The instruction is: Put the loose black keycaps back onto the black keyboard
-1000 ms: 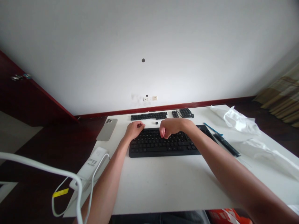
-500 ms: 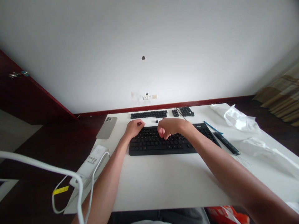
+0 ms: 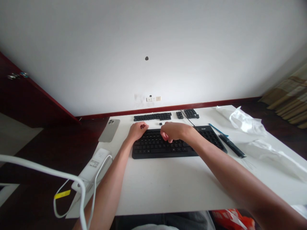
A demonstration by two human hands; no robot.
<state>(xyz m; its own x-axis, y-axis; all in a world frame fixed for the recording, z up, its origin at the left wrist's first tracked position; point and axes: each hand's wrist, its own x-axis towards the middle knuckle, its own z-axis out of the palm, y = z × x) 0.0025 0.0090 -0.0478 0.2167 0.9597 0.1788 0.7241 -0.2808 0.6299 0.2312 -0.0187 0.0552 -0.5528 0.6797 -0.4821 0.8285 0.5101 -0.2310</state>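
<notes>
Over the last second the right hand (image 3: pixel 173 131) has slid a little to the left along the upper key rows of the black keyboard (image 3: pixel 177 143), closing the gap to the left hand (image 3: pixel 137 130). The left hand has barely shifted; it sits at the keyboard's far-left corner as before. My reading: the work is concentrated on the upper-left keys, with both hands converging there.

Right hand: knuckles up, fingers curled under and pressed together toward the thumb, tips down on the keys. Whether they pinch anything cannot be told; the tips are hidden by the hand itself. Forearm runs in from the near right, low over the table (image 3: pixel 168 185).

Left hand: loose fist, fingers folded in against the thumb, a small dark spot between them, too small to identify. Forearm comes in from the near left.

Keyboard lies in the middle of the table, just beyond both wrists. Just past the hands, 1 loose dark keycap (image 3: pixel 160 123). Farther back, a row of detached keys (image 3: pixel 153 117) and 2 smaller key blocks (image 3: pixel 187 114) to its right.

Far left: phone (image 3: pixel 109 130), face down. Right: dark flat tool (image 3: pixel 231 146), crumpled white plastic bag (image 3: pixel 244 123).
</notes>
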